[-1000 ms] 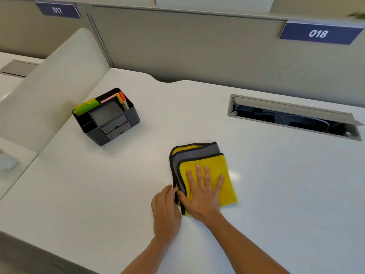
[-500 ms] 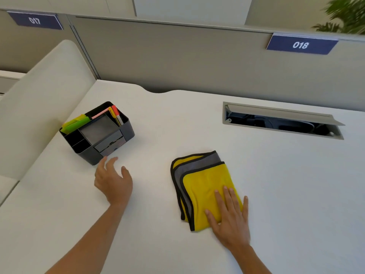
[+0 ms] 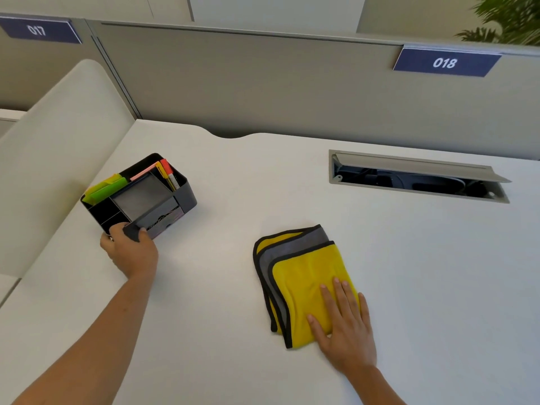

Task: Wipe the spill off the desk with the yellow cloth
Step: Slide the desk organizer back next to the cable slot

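From the head camera, your right hand lies flat and open, palm down, on the near right corner of the yellow cloth; the fingers are spread and grip nothing. The cloth sits folded on the desk, its yellow layers edged in black with a grey layer showing between them, and most of it reaches away from that hand, up and to its left. Your palm hides the corner beneath it. No spill can be made out on the white surface around the cloth.

Your left hand is well apart from the cloth, far to the left of your right hand. Its fingers are curled around the near corner of the black organizer, thumb on the front face, so it has hold of the box. The fingertips on the far side of that corner are hidden. Green sheets, a pink card and orange and yellow markers stand in the organizer's back compartments; the label on its front is too blurred to read.

Beyond your right hand an open cable hatch is sunk in the desk, its contents dark and unclear.

Half a second ago your left hand hovered open short of the organizer; now it grips it. Your right hand and the cloth have stayed put.
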A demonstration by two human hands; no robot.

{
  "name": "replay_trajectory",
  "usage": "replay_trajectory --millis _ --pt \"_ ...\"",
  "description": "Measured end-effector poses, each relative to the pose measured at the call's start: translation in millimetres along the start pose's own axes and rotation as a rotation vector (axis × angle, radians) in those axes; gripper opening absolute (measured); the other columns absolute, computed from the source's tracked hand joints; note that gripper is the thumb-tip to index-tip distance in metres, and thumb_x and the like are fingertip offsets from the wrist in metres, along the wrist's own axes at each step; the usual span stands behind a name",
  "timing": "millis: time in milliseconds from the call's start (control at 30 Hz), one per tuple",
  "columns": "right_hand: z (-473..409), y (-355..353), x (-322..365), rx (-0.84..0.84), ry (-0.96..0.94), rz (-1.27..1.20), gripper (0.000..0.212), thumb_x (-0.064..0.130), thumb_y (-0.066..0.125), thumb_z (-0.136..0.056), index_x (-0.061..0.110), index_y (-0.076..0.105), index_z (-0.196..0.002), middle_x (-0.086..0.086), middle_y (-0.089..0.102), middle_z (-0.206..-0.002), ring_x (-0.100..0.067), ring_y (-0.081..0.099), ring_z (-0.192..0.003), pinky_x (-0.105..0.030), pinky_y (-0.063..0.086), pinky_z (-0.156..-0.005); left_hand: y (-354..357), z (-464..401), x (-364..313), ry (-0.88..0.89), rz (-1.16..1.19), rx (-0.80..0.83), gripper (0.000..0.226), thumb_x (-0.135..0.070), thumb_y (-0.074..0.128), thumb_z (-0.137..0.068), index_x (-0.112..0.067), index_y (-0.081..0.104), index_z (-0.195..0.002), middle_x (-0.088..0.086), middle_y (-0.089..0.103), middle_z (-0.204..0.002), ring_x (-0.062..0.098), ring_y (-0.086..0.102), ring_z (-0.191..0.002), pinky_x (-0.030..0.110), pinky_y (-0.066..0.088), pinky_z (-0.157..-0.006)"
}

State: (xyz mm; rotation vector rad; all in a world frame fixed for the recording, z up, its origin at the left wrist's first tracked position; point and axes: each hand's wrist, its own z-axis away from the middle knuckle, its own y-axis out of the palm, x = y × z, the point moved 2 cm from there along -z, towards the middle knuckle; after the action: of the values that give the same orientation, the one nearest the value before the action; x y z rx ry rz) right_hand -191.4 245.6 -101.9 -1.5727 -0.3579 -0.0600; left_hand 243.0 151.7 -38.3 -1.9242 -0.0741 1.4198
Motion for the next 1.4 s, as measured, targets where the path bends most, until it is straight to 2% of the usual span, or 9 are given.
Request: replay_trajectory --millis 233,533,700,867,1000,1400 --pt "0 1 0 0.008 -0.001 -0.01 0.074 0.068 0.032 -0.094 0.024 0.026 -0.154 -0.004 0.021 -0.163 -0.022 0.013 -0.151 -0.046 0.013 -0.119 -2 -6 -10 -0.014 -0.01 0.026 0.032 -0.014 0.067 -0.087 0.001 0.054 -0.112 0.022 0.042 -0.14 0.042 0.048 -0.119 0.049 0.046 -0.099" --pt "0 0 2 0.023 0.012 -0.029 0.074 0.069 0.034 -0.094 0.025 0.027 -0.154 -0.003 0.021 -0.163 -0.022 0.013 -0.151 -0.046 0.014 -0.118 19 13 -44 0.153 0.017 0.074 0.025 -0.014 0.068 -0.086 0.003 0.059 -0.103 0.025 0.054 -0.116 0.038 0.051 -0.109 0.039 0.043 -0.088" --pt "-1 -1 1 0.02 0.021 -0.048 0.074 0.07 0.037 -0.093 0.027 0.029 -0.153 -0.003 0.026 -0.161 -0.022 0.017 -0.15 -0.045 0.015 -0.118 52 24 -79 0.226 0.073 0.192 0.023 -0.015 0.069 -0.086 0.0 0.057 -0.099 0.023 0.057 -0.107 0.036 0.053 -0.099 0.034 0.04 -0.078" --pt "-1 -1 1 0.006 0.026 -0.07 0.075 0.07 0.04 -0.092 0.027 0.031 -0.152 -0.002 0.026 -0.161 -0.021 0.017 -0.149 -0.043 0.016 -0.116 90 36 -115 0.402 0.078 0.337 0.018 -0.01 0.069 -0.085 -0.002 0.056 -0.093 0.013 0.052 -0.094 0.032 0.051 -0.091 0.031 0.035 -0.076" --pt "-1 0 2 -0.009 0.026 -0.076 0.075 0.07 0.043 -0.09 0.027 0.035 -0.151 -0.002 0.029 -0.16 -0.021 0.02 -0.149 -0.046 0.019 -0.115 121 47 -136 0.437 0.052 0.447 0.019 -0.012 0.069 -0.085 -0.002 0.057 -0.096 0.02 0.056 -0.097 0.023 0.048 -0.088 0.032 0.035 -0.075" --pt "-3 -2 1 -0.065 0.024 -0.085 0.074 0.072 0.044 -0.088 0.027 0.043 -0.147 -0.001 0.035 -0.157 -0.022 0.028 -0.145 -0.047 0.024 -0.112 193 61 -175 0.551 0.011 0.617 0.022 -0.014 0.067 -0.088 -0.001 0.056 -0.101 0.02 0.056 -0.1 0.022 0.048 -0.087 0.029 0.037 -0.074"
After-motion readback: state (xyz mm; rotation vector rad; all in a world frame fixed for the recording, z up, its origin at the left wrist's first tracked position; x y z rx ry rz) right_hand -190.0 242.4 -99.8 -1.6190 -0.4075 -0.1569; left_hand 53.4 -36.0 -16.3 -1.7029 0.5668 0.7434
